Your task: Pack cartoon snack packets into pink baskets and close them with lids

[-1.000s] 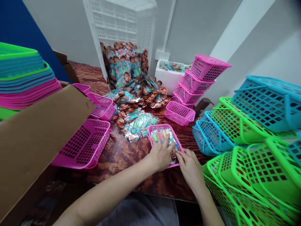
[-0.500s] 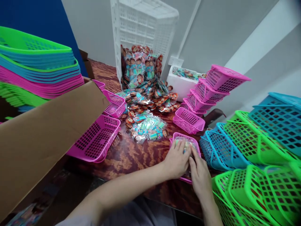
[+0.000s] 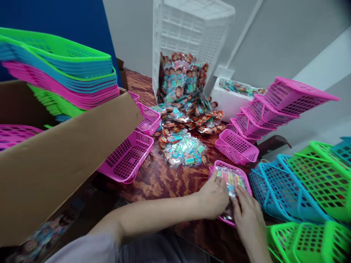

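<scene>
A small pink basket [image 3: 245,177] lies on the wooden table in front of me, filled with clear packets of coloured items [image 3: 231,180]. My left hand [image 3: 214,197] rests on the basket's near left side, fingers curled over the packets. My right hand [image 3: 248,215] sits at the near right edge, fingers pressing on the packets. Both hands touch the same basket.
A heap of cartoon-printed packets [image 3: 183,120] lies mid-table below a white crate [image 3: 192,33]. Pink baskets [image 3: 127,159] stand left, a pink stack [image 3: 274,109] right, blue [image 3: 279,190] and green baskets [image 3: 320,179] far right. A cardboard flap [image 3: 63,153] and stacked trays [image 3: 60,73] fill the left.
My head has turned left, so everything has shifted right in view. Both hands have slid toward the basket's near end, uncovering the packets in it.
</scene>
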Demonstrator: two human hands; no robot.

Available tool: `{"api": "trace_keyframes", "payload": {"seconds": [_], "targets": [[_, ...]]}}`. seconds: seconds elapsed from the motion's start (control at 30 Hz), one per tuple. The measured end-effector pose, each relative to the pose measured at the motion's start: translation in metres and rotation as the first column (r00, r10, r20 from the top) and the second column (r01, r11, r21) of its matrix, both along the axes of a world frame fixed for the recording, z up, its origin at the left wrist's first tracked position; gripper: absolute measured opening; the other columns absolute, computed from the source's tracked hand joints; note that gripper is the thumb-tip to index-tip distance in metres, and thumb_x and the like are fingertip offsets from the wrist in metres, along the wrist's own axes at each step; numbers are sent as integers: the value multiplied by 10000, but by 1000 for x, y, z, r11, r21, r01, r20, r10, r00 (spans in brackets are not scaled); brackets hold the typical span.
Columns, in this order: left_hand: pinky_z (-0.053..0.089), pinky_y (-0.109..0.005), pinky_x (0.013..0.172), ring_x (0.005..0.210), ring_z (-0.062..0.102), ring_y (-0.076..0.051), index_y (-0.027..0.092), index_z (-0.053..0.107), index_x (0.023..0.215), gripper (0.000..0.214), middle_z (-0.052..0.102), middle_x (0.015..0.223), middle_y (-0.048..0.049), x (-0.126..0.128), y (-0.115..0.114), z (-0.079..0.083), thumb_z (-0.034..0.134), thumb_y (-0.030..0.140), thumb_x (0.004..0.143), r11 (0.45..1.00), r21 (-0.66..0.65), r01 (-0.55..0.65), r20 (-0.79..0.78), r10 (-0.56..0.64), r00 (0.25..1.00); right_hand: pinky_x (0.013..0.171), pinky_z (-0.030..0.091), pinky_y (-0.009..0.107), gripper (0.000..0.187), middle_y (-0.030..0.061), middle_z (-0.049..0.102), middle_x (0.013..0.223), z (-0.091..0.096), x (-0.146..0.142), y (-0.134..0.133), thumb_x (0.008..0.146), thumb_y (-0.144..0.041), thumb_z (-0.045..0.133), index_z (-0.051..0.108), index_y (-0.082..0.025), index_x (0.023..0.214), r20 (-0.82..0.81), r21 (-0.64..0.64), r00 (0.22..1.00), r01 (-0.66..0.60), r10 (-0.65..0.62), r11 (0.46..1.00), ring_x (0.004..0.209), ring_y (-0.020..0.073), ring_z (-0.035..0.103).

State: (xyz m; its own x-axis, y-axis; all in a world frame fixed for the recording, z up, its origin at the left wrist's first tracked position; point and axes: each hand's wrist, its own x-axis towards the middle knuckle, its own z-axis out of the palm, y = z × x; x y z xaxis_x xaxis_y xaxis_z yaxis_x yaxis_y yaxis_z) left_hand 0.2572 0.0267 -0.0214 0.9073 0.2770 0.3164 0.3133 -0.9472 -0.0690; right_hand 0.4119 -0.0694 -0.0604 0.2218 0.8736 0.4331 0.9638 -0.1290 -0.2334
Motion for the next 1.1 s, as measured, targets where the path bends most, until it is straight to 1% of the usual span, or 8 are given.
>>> {"api": "trace_keyframes", "payload": {"seconds": [0.13,0.27,0.47,0.57,0.73,0.83,0.97,1.1], "targets": [[292,-486,1150,1277,505,-279,56,556,1289,402,487,1452,-192,-19,14,16,470,249,946,969,-237,-76,194,124,973,1022,408,506,571,160,628,1292,8,3,0,959,-578,367,612,-161,1263,-178,10,984,18,-16,1000,1197,322,543],[356,-429,1097,1124,596,-219,155,648,1089,248,676,1172,-92,-28,36,28,426,186,985,901,-429,-61,148,136,980,999,415,483,432,135,664,1178,28,-12,-6,933,-570,456,674,-197,934,-341,58,938,84,-59,995,1127,299,553],[193,-568,1170,1118,560,-261,174,670,1010,230,674,1056,-85,-23,28,17,477,299,991,959,-261,114,106,-89,990,997,410,504,409,164,605,1242,32,-32,-7,952,-466,430,666,-202,746,-107,-26,991,82,-85,996,1160,321,482],[132,-617,1173,1135,535,-321,117,698,990,230,673,1044,-157,-17,16,7,522,254,930,989,-138,56,78,-46,996,960,430,514,416,182,601,1248,27,-30,-8,952,-454,411,666,-190,755,-11,-61,999,52,-53,997,1130,336,497],[114,-632,1173,1034,593,-333,80,705,962,276,690,988,-189,-6,3,-3,483,239,921,997,-66,33,96,-27,995,959,423,529,517,192,600,1293,17,-25,-11,974,-534,356,657,-147,1139,14,56,999,44,-45,997,1188,352,511],[166,-577,1190,1247,511,-333,59,637,1141,352,610,1273,-216,-13,-3,-5,419,284,980,992,-122,-18,176,39,984,970,411,533,530,147,624,1311,9,-19,-9,988,-529,320,690,-185,1147,57,34,998,24,-26,999,1191,350,512],[222,-512,1201,1482,232,-276,147,472,1377,437,328,1584,-129,-45,1,-14,392,384,1019,936,-342,-81,291,187,938,952,430,512,520,130,659,1275,2,4,2,973,-519,355,718,-183,1135,50,61,994,91,-94,994,1100,334,565],[307,-418,1169,1402,378,-205,244,556,1243,294,490,1478,-49,-86,44,-32,539,292,953,750,-565,-343,162,508,846,958,423,523,490,153,680,1223,7,23,16,959,-475,389,730,-149,1089,56,151,977,198,-208,969,1089,344,582]]}}
